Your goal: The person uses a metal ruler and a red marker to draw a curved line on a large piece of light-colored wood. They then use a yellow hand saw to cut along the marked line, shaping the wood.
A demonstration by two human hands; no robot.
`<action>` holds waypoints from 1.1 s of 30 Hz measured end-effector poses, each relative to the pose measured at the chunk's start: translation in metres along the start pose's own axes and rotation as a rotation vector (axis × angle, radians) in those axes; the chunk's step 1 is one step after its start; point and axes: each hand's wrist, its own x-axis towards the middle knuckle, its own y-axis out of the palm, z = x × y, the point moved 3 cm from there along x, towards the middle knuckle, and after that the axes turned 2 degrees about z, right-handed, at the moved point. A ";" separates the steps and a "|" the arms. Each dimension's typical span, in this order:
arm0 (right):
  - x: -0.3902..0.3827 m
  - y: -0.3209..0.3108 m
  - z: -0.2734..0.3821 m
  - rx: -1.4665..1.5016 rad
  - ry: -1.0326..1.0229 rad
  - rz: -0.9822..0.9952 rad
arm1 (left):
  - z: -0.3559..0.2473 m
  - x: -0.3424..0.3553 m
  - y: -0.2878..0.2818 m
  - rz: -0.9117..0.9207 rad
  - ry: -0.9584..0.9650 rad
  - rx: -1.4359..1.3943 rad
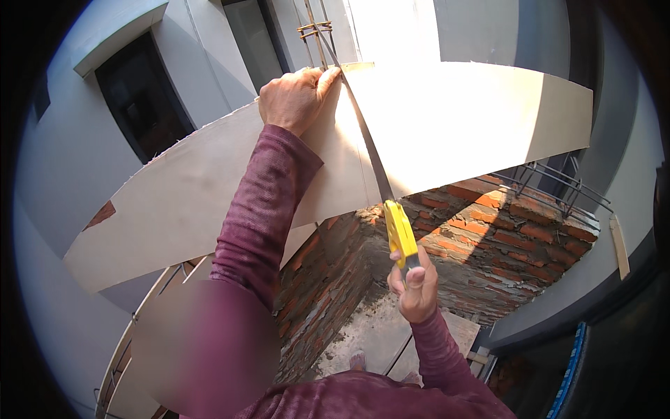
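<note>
A long pale board [474, 126] lies across the view, partly in bright sunlight, with a thin line on its face. My left hand [293, 98] is closed on its far edge, thumb near the saw blade. My right hand [415, 290] grips a hand saw with a yellow handle [396, 223]. The saw's long blade [370, 146] runs up and away across the board, its tip end beyond the board's far edge beside my left thumb. Whether the teeth are in a cut cannot be told.
Rebar [314, 31] rises behind the board. Below are rough brick walls [502, 237], wire cages [544, 181] and a dusty floor [349, 335] with my feet on it. Grey walls with dark windows [136, 91] stand beyond. A blue strip [567, 370] is at lower right.
</note>
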 end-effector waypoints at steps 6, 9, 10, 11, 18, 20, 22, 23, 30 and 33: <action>0.003 -0.008 0.003 -0.019 0.018 -0.028 | -0.003 0.006 0.007 -0.031 0.052 -0.001; 0.057 -0.001 0.002 -0.067 -0.079 -0.015 | -0.011 0.013 0.012 -0.069 0.060 -0.024; 0.048 0.003 0.001 -0.026 -0.058 -0.013 | -0.004 0.010 0.010 -0.074 0.051 -0.010; 0.023 0.001 0.000 -0.018 -0.013 -0.020 | 0.000 0.007 0.008 -0.062 0.052 0.017; 0.021 -0.005 0.001 -0.051 -0.030 -0.002 | -0.005 0.005 0.005 -0.035 0.051 0.058; 0.067 0.001 -0.002 -0.065 -0.108 0.015 | -0.010 0.011 0.008 -0.023 0.045 0.005; 0.035 0.003 0.000 0.007 -0.061 -0.011 | -0.003 0.009 0.005 -0.022 0.029 0.016; 0.006 0.000 0.000 -0.015 -0.013 -0.014 | 0.001 0.004 0.007 0.023 -0.005 0.001; 0.031 -0.010 -0.005 -0.066 -0.040 -0.012 | -0.006 0.009 0.006 0.011 0.010 0.002; 0.053 -0.003 -0.002 -0.061 -0.063 -0.026 | -0.009 0.010 0.009 -0.047 0.033 -0.034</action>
